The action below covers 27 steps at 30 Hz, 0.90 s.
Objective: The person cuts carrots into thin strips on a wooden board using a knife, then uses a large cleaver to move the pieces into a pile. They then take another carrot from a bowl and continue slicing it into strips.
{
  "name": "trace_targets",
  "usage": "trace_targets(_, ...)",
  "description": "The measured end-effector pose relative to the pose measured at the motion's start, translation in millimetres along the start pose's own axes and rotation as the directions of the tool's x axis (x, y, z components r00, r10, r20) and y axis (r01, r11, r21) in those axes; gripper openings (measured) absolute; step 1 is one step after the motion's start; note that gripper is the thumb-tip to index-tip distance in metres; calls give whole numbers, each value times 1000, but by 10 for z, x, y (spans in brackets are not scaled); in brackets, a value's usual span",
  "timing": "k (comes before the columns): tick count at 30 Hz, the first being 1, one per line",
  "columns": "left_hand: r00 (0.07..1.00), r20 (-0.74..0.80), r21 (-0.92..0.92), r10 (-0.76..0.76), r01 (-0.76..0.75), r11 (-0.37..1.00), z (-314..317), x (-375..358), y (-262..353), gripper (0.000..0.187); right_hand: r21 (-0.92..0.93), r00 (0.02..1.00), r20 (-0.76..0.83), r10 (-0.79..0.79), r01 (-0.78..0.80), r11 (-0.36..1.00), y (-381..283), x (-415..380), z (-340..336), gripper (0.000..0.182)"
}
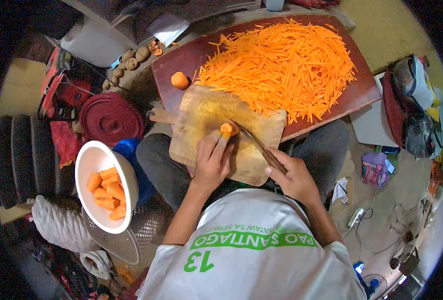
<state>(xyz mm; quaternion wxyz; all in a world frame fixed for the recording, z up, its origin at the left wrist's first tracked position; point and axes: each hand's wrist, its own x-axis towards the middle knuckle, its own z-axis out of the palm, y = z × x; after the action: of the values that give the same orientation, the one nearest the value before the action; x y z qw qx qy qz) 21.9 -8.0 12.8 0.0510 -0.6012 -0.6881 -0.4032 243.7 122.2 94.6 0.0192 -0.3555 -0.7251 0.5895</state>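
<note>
My left hand [212, 155] grips a peeled carrot piece [228, 129] against the wooden cutting board [196, 120], its cut end facing away from me. In my right hand [295, 179] is a knife [254, 141], held by its brown handle. The blade slants across the board, with its tip just beyond the carrot and close to its right side. Past the board, a large heap of carrot strips [291, 65] covers much of a dark red tabletop [174, 65]. One short carrot chunk [180, 80] lies at the left of that heap.
To my left, a white bowl [84, 187] holds several peeled carrot pieces [112, 191]. Beyond it is a dark red round lid [110, 117]. Several potatoes [131, 63] lie at the far left. A power strip [355, 217] with cords is on the floor at right.
</note>
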Motion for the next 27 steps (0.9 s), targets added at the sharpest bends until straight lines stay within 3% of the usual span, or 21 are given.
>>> trace_targets(7,993,-61,-134,-103,94,987,114,115,-120,44,-94,995,-35,-89,85,992,-205,-34,-34,55)
trace_targets(10,997,-28,-118,-70,66,991,108,117,-166,46,-187,944,-95,-315,293,938,-168,-51,20,51)
trace_targets(22,998,-31,-92,56,-58,994,116,150,-223,49,-337,994,81,-70,93,937,-504,-79,-36,47)
trace_targets(27,997,-43,-93,57,-61,994,112,162,-214,50,-327,987,103,-123,150,933,-255,154,-7,43)
